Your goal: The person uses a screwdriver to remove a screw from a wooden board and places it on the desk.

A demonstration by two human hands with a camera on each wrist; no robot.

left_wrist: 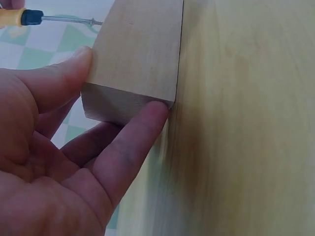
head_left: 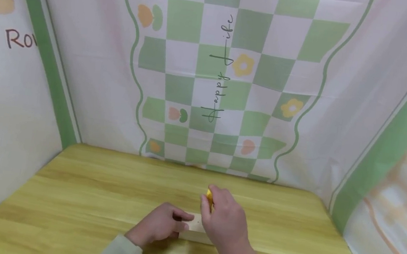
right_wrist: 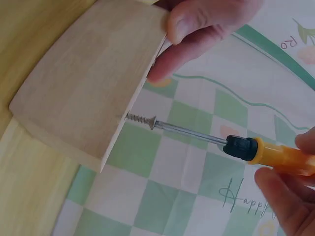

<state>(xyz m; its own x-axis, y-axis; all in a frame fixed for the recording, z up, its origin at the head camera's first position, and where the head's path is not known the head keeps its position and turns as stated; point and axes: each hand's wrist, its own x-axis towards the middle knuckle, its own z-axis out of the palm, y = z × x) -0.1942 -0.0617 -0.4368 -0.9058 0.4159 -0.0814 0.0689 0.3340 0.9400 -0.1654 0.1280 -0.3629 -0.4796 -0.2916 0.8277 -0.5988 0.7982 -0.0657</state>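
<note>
A pale wooden block (head_left: 195, 237) rests on the table, and my left hand (head_left: 160, 225) grips its left end between thumb and fingers. A screw (right_wrist: 141, 119) stands out of the block's top face, its point in the wood and much of its thread exposed. My right hand (head_left: 229, 223) holds a screwdriver (right_wrist: 275, 155) with a yellow handle and dark collar. The driver's tip meets the screw head, and its shaft lines up with the screw. In the head view, the right hand hides the block's right end and the screw.
The wood-grain table (head_left: 97, 186) extends around both hands. Behind it hangs a green-and-white checked cloth (head_left: 186, 21) with printed lettering. Printed fabric panels (head_left: 13, 120) close off the left and right sides.
</note>
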